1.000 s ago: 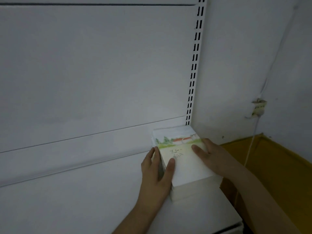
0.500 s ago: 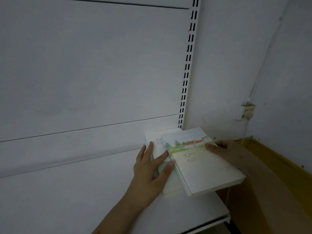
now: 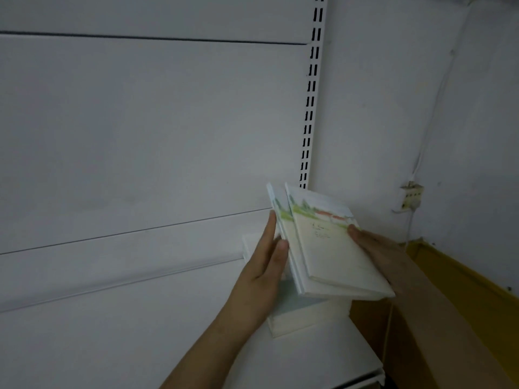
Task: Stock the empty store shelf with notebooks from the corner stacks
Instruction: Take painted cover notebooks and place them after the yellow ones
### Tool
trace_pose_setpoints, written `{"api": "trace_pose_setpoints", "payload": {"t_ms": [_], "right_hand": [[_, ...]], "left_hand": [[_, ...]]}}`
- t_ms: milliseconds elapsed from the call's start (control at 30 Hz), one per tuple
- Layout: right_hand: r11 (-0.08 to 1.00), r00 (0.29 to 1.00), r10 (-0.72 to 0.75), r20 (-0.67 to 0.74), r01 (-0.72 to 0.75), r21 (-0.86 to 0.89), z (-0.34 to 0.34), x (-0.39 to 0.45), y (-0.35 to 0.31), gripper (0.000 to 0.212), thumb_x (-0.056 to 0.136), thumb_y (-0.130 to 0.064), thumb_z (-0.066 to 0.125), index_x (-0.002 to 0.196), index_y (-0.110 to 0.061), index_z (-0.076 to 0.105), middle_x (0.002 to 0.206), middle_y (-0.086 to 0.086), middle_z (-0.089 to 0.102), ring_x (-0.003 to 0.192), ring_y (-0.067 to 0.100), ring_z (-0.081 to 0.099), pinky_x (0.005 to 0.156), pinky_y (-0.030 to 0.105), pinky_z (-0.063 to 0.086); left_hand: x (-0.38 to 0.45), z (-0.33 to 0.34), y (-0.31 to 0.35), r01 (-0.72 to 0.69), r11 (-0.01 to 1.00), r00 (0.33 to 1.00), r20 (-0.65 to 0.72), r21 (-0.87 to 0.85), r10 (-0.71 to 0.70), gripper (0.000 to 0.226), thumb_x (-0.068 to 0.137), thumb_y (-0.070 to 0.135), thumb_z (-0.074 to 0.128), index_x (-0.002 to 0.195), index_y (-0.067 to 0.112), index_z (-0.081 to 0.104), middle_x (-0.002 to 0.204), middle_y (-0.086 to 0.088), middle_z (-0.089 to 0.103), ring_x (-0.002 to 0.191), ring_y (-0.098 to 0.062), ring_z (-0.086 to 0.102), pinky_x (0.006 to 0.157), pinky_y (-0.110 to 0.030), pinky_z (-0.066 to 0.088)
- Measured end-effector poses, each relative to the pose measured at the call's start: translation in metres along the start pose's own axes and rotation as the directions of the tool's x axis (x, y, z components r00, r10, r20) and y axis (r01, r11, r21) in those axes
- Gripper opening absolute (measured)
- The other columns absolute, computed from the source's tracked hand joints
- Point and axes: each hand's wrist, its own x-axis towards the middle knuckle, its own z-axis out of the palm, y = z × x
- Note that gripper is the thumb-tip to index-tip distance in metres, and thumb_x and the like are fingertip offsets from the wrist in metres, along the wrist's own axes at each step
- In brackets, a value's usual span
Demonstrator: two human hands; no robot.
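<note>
White stack (image 3: 297, 318) beneath lifted notebooks (image 3: 331, 248)

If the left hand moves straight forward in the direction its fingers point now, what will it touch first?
Probably the white back panel of the shelf. The left hand points up and away, its fingers along the left edge of the lifted notebooks, with nothing else visible ahead. Depth is unclear here.

The shelf (image 3: 309, 357) looks like smooth, matt white painted metal, as does the slotted upright (image 3: 309, 113) above it. The notebooks (image 3: 331, 248) over the shelf have smooth paper covers with a faint sheen. Right of the shelf, the wall (image 3: 393, 108) is matt white plaster, slightly rough.
</note>
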Motion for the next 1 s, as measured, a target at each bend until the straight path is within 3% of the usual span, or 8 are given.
{"api": "trace_pose_setpoints", "payload": {"t_ms": [133, 200, 467, 567, 700, 767, 867, 1000], "right_hand": [[0.996, 0.996, -0.085, -0.036, 0.086, 0.027, 0.016, -0.002, -0.004, 0.013, 0.093, -0.036, 0.058, 0.087, -0.029, 0.067, 0.072, -0.009, 0.07, 0.051, -0.002, 0.064, 0.041, 0.009, 0.043], [0.993, 0.993, -0.109, -0.04, 0.11, 0.034, 0.02, -0.004, -0.006, 0.013, 0.094, -0.034, 0.057, 0.084, -0.031, 0.065, 0.077, -0.011, 0.066, 0.051, -0.002, 0.062, 0.041, 0.008, 0.042], [0.958, 0.967, -0.237, 0.093, 0.249, -0.145, 0.068, -0.012, -0.015, 0.011, 0.095, -0.03, 0.055, 0.099, -0.029, 0.065, 0.089, -0.012, 0.068, 0.065, -0.004, 0.063, 0.05, 0.01, 0.044], [0.95, 0.948, -0.265, 0.179, 0.288, -0.122, 0.113, -0.017, -0.008, 0.014, 0.096, -0.034, 0.051, 0.102, -0.031, 0.063, 0.095, -0.014, 0.069, 0.08, 0.0, 0.064, 0.064, 0.02, 0.045], [0.975, 0.923, -0.197, 0.329, 0.219, -0.029, 0.185, -0.038, 0.002, 0.013, 0.098, -0.036, 0.047, 0.108, -0.043, 0.051, 0.097, -0.028, 0.058, 0.077, -0.02, 0.051, 0.07, 0.008, 0.039], [0.995, 0.917, -0.08, 0.391, 0.098, -0.026, 0.223, -0.051, 0.006, 0.023, 0.096, -0.041, 0.051, 0.116, -0.033, 0.056, 0.104, -0.011, 0.064, 0.088, 0.003, 0.06, 0.082, 0.026, 0.045], [0.983, 0.884, 0.162, 0.439, -0.183, 0.005, 0.279, -0.07, 0.011, 0.033, 0.089, -0.049, 0.06, 0.106, -0.022, 0.064, 0.094, 0.005, 0.069, 0.084, 0.025, 0.065, 0.072, 0.036, 0.052], [0.99, 0.9, 0.136, 0.413, -0.144, -0.012, 0.35, -0.096, 0.021, 0.028, 0.09, -0.046, 0.059, 0.105, -0.022, 0.061, 0.09, -0.001, 0.065, 0.079, 0.019, 0.062, 0.062, 0.028, 0.046]], "left_hand": [[0.002, 0.001, 0.013, 0.104, 0.919, 0.994, 0.001, -0.379, -0.112, 0.034, 0.104, 0.029, 0.041, 0.133, 0.021, 0.057, 0.122, 0.003, 0.069, 0.114, -0.015, 0.065, 0.104, -0.038, 0.048], [0.004, -0.006, 0.011, 0.2, 0.843, 0.976, 0.022, -0.5, -0.218, 0.03, 0.103, 0.014, 0.042, 0.121, 0.007, 0.065, 0.111, -0.008, 0.073, 0.104, -0.024, 0.07, 0.093, -0.037, 0.055], [-0.019, -0.041, -0.007, 0.235, 0.737, 0.93, -0.074, -0.634, -0.361, 0.035, 0.098, 0.03, 0.049, 0.122, 0.01, 0.065, 0.115, -0.012, 0.071, 0.107, -0.031, 0.068, 0.098, -0.05, 0.05], [-0.037, -0.073, -0.015, 0.216, 0.817, 0.928, -0.149, -0.535, -0.343, 0.034, 0.095, 0.036, 0.056, 0.124, 0.02, 0.062, 0.117, -0.006, 0.071, 0.108, -0.026, 0.068, 0.1, -0.05, 0.049], [-0.072, -0.124, -0.022, 0.206, 0.875, 0.905, -0.254, -0.438, -0.341, 0.032, 0.093, 0.02, 0.061, 0.125, 0.023, 0.06, 0.117, -0.003, 0.072, 0.107, -0.025, 0.068, 0.096, -0.046, 0.053], [-0.094, -0.154, -0.027, 0.197, 0.875, 0.886, -0.301, -0.443, -0.352, 0.03, 0.094, 0.017, 0.059, 0.124, 0.023, 0.06, 0.116, -0.003, 0.072, 0.107, -0.025, 0.068, 0.095, -0.044, 0.054], [-0.125, -0.196, -0.036, 0.214, 0.905, 0.862, -0.365, -0.368, -0.352, 0.029, 0.094, 0.021, 0.061, 0.122, 0.027, 0.062, 0.114, 0.0, 0.072, 0.106, -0.023, 0.069, 0.096, -0.044, 0.053], [-0.16, -0.249, -0.051, 0.238, 0.961, 0.766, -0.581, -0.143, -0.276, 0.025, 0.091, 0.032, 0.064, 0.116, 0.034, 0.064, 0.11, 0.012, 0.071, 0.099, -0.01, 0.068, 0.094, -0.039, 0.053]]}}
